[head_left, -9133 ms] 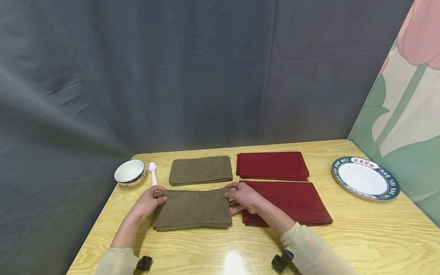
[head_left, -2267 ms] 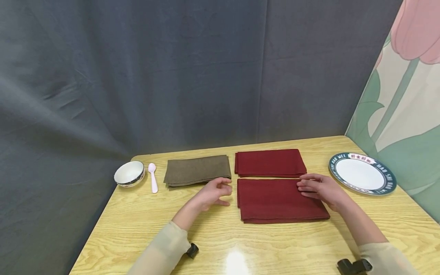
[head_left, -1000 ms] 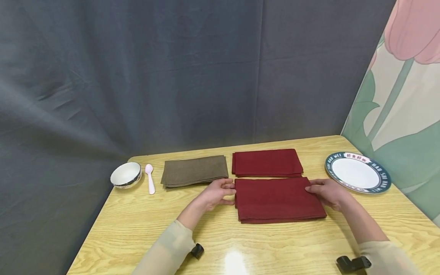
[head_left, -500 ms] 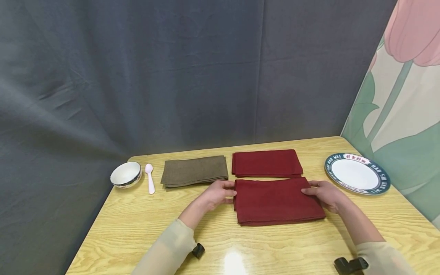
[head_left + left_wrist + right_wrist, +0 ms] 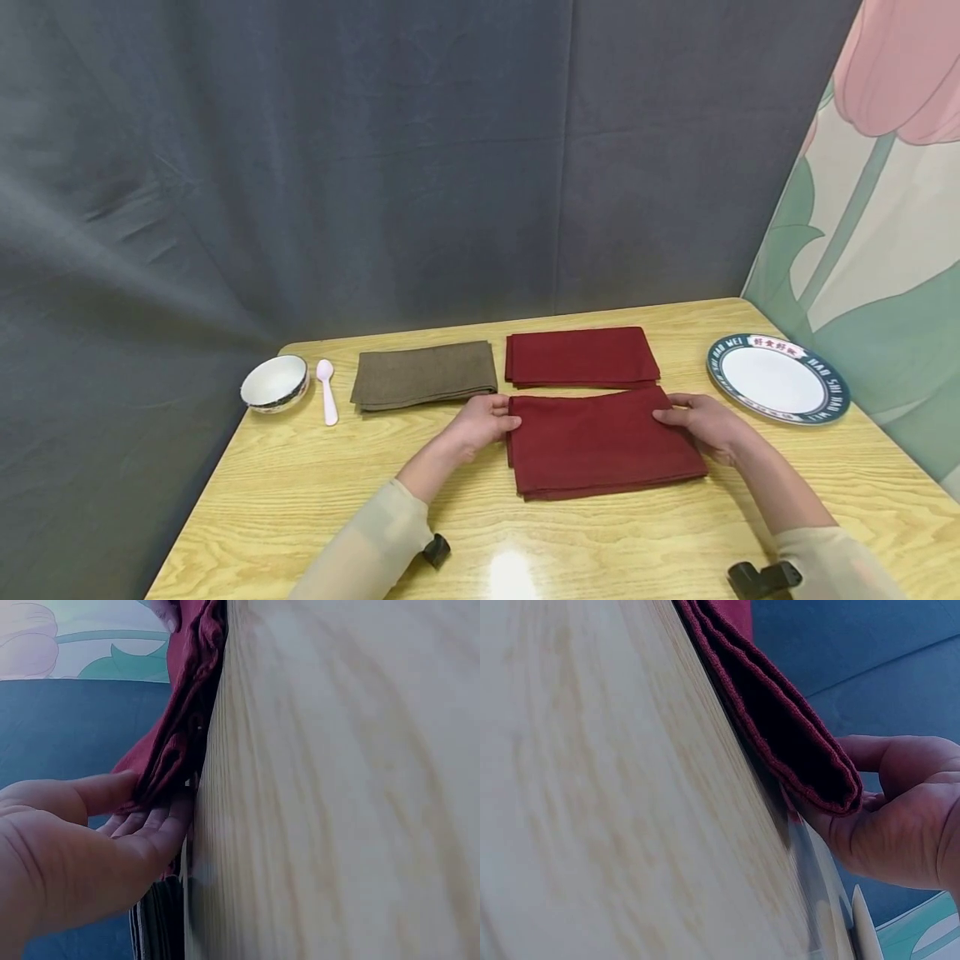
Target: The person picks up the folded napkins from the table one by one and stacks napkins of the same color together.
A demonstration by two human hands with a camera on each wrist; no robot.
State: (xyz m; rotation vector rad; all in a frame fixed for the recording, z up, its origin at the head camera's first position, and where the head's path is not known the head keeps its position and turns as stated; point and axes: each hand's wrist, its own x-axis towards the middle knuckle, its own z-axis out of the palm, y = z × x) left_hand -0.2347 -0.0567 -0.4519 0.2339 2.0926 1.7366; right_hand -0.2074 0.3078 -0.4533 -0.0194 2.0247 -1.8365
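Both hands are on the near folded dark-red cloth [image 5: 609, 443], which is on the wood-grain tbl [image 5: 322, 500], right of ctr & nearest the person. L hand [image 5: 480, 423] pinches its left edge: thumb on top, fingers curled under, lying close together per L wrist view. R hand [image 5: 705, 423] pinches the right edge nr the far corner, thumb on top, fingers underneath; their spacing is mostly hidden, can't tell. Cloth's layers show as wavy folds at the L hand; at the R hand the fold gapes w/ a dark hollow. Can't tell if any of the underside touches the tbl.

Directly behind: far folded dark-red cloth [image 5: 583, 357], lying flat, v. close to the near one. To its left, folded brown cloth [image 5: 425, 373], flat, just beyond the L hand. Further left, pale pink spoon [image 5: 327, 392], bowl end pointing away from the person, & white bowl w/ dark rim [image 5: 275, 382], upright nr tbl's left edge. Far right, white plate w/ dark teal lettered rim [image 5: 778, 379], well apart from the cloths. Dark blue-grey curtain [image 5: 375, 167] behind; tulip-print hanging [image 5: 885, 242] at right.
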